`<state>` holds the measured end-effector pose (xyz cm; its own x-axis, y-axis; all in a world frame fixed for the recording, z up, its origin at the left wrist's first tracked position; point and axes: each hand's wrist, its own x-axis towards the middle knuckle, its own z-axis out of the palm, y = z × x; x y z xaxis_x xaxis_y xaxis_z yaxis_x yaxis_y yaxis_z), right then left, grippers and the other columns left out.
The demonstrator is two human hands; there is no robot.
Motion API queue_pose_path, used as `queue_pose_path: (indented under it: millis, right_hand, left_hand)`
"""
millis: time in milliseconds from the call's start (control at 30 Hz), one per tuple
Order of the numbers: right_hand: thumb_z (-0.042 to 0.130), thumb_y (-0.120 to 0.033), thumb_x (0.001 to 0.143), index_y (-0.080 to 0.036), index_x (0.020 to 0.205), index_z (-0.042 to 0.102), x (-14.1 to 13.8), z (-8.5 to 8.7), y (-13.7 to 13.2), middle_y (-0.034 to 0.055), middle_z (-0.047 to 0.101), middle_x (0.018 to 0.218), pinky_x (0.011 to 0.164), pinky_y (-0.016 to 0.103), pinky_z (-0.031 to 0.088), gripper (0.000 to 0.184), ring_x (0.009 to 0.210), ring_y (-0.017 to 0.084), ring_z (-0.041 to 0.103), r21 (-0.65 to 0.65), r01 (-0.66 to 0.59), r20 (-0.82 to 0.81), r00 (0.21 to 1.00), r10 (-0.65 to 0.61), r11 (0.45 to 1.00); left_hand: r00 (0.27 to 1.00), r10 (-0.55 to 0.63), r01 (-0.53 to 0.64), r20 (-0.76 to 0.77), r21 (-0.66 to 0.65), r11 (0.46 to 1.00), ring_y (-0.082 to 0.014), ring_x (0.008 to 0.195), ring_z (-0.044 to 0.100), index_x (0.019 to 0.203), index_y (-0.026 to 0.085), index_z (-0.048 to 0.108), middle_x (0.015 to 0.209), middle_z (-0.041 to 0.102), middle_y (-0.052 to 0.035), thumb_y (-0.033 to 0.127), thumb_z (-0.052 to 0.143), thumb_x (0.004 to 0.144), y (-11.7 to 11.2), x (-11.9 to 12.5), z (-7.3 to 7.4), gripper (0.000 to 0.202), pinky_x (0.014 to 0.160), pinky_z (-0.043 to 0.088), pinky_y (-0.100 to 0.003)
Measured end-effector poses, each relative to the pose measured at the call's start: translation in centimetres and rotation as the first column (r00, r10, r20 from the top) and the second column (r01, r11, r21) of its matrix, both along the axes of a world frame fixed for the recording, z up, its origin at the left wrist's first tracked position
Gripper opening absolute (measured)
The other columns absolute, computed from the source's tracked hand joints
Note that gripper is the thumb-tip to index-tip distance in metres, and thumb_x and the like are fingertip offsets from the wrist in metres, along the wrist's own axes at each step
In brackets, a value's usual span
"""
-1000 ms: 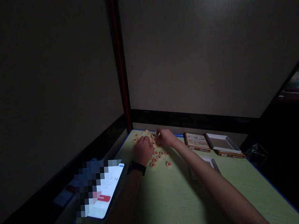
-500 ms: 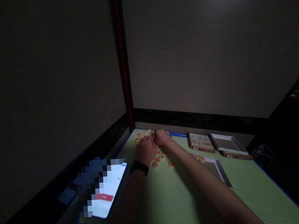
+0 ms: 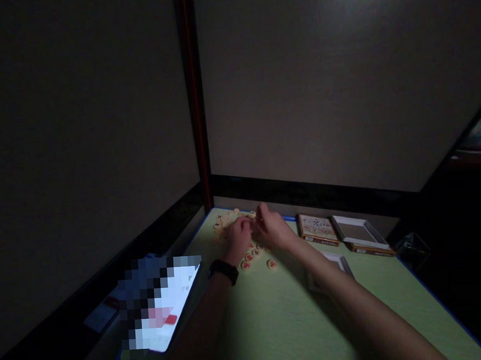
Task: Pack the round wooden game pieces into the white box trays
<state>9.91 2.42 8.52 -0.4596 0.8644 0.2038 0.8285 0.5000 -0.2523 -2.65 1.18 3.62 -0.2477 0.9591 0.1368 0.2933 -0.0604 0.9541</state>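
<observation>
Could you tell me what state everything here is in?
Xiangqi pieces: loose, clustered, some hidden by the hands
Smartphone: screen lit, partly pixelated
Printed box: flat, printed side up
White-rimmed box: open side up
Nearer white-rimmed tray: partly hidden
Wristwatch: worn
Left hand: bent over pieces, grip unclear
Right hand: half-curled, grip unclear

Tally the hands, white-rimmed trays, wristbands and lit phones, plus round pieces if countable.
Left hand, right hand: 2
White-rimmed trays: 2
Black wristband: 1
Lit phone: 1
Round pieces: too crowded to count
Total without pieces: 6
</observation>
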Motion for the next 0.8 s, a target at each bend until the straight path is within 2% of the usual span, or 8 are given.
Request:
queue_pose_path:
  millis: [33, 100, 167, 233, 367, 500, 700, 800]
  right_hand:
    - [0.042, -0.024, 0.096, -0.017, 0.109, 0.043, 1.0, -0.2, -0.6, 0.0105, 0.069, 0.092, 0.067, 0.026, 0.040, 0.015, 0.080, 0.020, 0.065, 0.034, -0.048, -0.080, 0.996, 0.050, 0.998]
    - [0.042, -0.025, 0.095, -0.020, 0.103, 0.043, 3.0, -0.7, -2.0, 0.0066, 0.067, 0.085, 0.064, 0.026, 0.040, 0.009, 0.073, 0.018, 0.063, 0.095, -0.114, -0.213, 0.968, 0.132, 0.989]
    - [0.044, -0.026, 0.094, -0.021, 0.099, 0.043, 4.8, -1.2, -3.3, 0.0047, 0.065, 0.083, 0.063, 0.026, 0.041, 0.007, 0.070, 0.018, 0.062, 0.125, -0.109, -0.297, 0.944, 0.142, 0.986]
    - [0.047, -0.027, 0.093, -0.021, 0.099, 0.045, 6.1, -1.6, -4.6, 0.0038, 0.066, 0.081, 0.063, 0.027, 0.044, 0.008, 0.070, 0.018, 0.062, 0.111, -0.084, -0.356, 0.927, 0.119, 0.990]
    - [0.053, -0.021, 0.089, -0.021, 0.112, 0.050, 8.0, -2.0, -6.8, 0.0045, 0.070, 0.089, 0.068, 0.028, 0.049, 0.024, 0.073, 0.017, 0.066, 0.060, -0.014, -0.435, 0.900, 0.038, 0.998]
    - [0.055, -0.020, 0.084, -0.022, 0.121, 0.054, 10.5, -2.5, -7.9, 0.0073, 0.073, 0.105, 0.075, 0.031, 0.053, 0.037, 0.079, 0.017, 0.069, 0.034, 0.061, -0.549, 0.835, -0.033, 0.998]
    - [0.061, -0.036, 0.078, -0.019, 0.101, 0.065, 15.6, -4.0, -7.3, 0.0074, 0.075, 0.083, 0.069, 0.033, 0.055, 0.029, 0.076, 0.022, 0.071, -0.161, 0.069, -0.706, 0.689, -0.163, 0.985]
    - [0.063, -0.037, 0.076, -0.018, 0.090, 0.066, 17.1, -4.9, -7.0, 0.0084, 0.074, 0.085, 0.065, 0.031, 0.053, 0.025, 0.072, 0.021, 0.069, -0.161, 0.074, -0.694, 0.701, -0.166, 0.984]
  left_hand:
    - [0.971, -0.129, 0.133, 0.202, -0.006, 0.991, -0.0182, 0.083, 0.066, 0.091, 0.019, 0.062, 0.089, 0.070, -0.0053, 0.030, 0.046, 0.095, -0.2, 0.5, 0.0, 0.020, 0.079, 0.052, -0.031]
    - [0.781, -0.339, 0.371, 0.524, 0.048, 0.928, -0.0167, 0.077, 0.066, 0.091, 0.016, 0.061, 0.087, 0.070, -0.0065, 0.041, 0.054, 0.093, -0.9, 1.6, -0.1, 0.025, 0.077, 0.053, -0.031]
    - [0.615, -0.439, 0.498, 0.655, 0.108, 0.860, -0.0156, 0.075, 0.066, 0.091, 0.014, 0.062, 0.086, 0.069, -0.0077, 0.046, 0.067, 0.085, -1.8, 2.6, -0.1, 0.033, 0.077, 0.052, -0.030]
    - [0.541, -0.484, 0.564, 0.688, 0.130, 0.816, -0.0139, 0.073, 0.065, 0.090, 0.012, 0.064, 0.084, 0.069, -0.0078, 0.046, 0.076, 0.078, -2.6, 3.3, -0.2, 0.038, 0.075, 0.051, -0.027]
    - [0.499, -0.515, 0.633, 0.697, 0.114, 0.766, -0.0115, 0.069, 0.062, 0.087, 0.010, 0.065, 0.082, 0.068, -0.0070, 0.046, 0.082, 0.071, -3.5, 4.4, -0.6, 0.043, 0.070, 0.049, -0.025]
    - [0.484, -0.527, 0.682, 0.698, 0.076, 0.727, -0.0117, 0.070, 0.063, 0.088, 0.010, 0.065, 0.084, 0.069, -0.0085, 0.048, 0.078, 0.076, -4.0, 4.9, -0.8, 0.041, 0.071, 0.048, -0.026]
    - [0.491, -0.530, 0.712, 0.691, 0.033, 0.702, -0.0097, 0.067, 0.061, 0.097, 0.013, 0.065, 0.085, 0.070, -0.0085, 0.043, 0.075, 0.080, -4.5, 5.2, -1.0, 0.036, 0.063, 0.042, -0.021]
    - [0.515, -0.522, 0.700, 0.680, 0.018, 0.714, -0.0089, 0.067, 0.060, 0.095, 0.013, 0.066, 0.086, 0.071, -0.0083, 0.041, 0.078, 0.078, -4.6, 5.3, -1.2, 0.036, 0.064, 0.042, -0.021]
